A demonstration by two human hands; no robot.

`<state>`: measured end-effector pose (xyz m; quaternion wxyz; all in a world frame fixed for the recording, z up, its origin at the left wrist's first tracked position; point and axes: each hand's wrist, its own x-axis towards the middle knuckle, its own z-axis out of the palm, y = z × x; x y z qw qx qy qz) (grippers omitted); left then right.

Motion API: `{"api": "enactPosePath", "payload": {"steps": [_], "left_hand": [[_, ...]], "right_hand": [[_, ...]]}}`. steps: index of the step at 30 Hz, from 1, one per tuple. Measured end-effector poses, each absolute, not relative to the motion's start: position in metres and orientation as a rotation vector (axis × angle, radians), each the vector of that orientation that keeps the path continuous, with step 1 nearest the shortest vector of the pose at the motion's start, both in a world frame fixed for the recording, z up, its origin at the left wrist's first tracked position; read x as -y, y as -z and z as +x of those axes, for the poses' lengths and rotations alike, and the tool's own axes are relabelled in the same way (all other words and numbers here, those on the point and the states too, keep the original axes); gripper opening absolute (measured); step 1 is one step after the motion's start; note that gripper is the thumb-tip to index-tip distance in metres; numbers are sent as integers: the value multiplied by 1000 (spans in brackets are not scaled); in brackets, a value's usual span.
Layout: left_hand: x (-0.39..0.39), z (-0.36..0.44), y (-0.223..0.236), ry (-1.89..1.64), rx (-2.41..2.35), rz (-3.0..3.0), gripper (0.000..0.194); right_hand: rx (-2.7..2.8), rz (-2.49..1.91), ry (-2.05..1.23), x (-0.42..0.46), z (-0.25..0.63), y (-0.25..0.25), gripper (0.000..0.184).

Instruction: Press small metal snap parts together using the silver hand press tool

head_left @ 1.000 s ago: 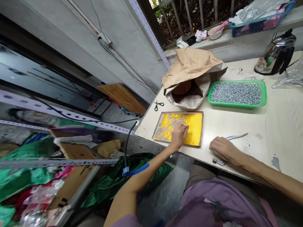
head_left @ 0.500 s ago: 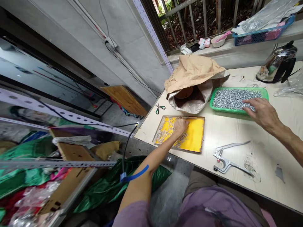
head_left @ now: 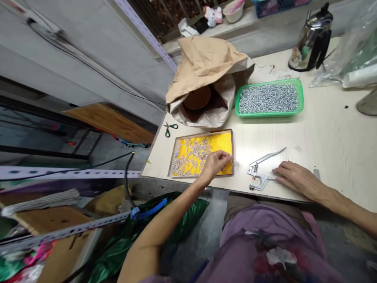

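My left hand (head_left: pixel 217 163) hangs over the right part of a shallow tray (head_left: pixel 232 157) with a yellow bottom. Thumb and fingers are pinched together; what is between them is too small to make out. Many small silvery, rod-like pieces (head_left: pixel 193 155) lie scattered in the tray, mostly to its left. On the table to the right, the fingers of my right hand (head_left: pixel 299 181) close over the lower handle of metal snap pliers (head_left: pixel 260 181). Their upper handle is spread away, and the rest of the lower one is hidden under the hand.
A green plastic box (head_left: pixel 300 98) full of small metal pieces stands behind the pliers. An open brown paper sack (head_left: pixel 206 59) is behind the tray, with green-handled scissors (head_left: pixel 170 128) to its left. A kettle (head_left: pixel 313 39) and clear plastic bag (head_left: pixel 353 51) are at the back right.
My right hand has left the green box and come down onto the pliers' handle. My left hand has moved from the tray's middle toward its right edge. The view has shifted right.
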<state>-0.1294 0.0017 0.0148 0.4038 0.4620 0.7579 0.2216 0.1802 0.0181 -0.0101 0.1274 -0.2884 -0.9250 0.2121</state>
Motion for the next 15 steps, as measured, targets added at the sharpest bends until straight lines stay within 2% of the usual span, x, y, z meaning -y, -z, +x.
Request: {"api": "enactPosePath", "payload": {"steps": [6, 10, 15], "left_hand": [[44, -70, 9, -484, -1657, 968, 28], [48, -63, 22, -440, -1658, 921, 33], [46, -60, 18, -374, -1662, 849, 29]], "right_hand": [[2712, -968, -596, 6, 185, 23, 25], [2683, -1008, -606, 11, 185, 21, 23], [2690, -1039, -574, 14, 183, 18, 23]]}}
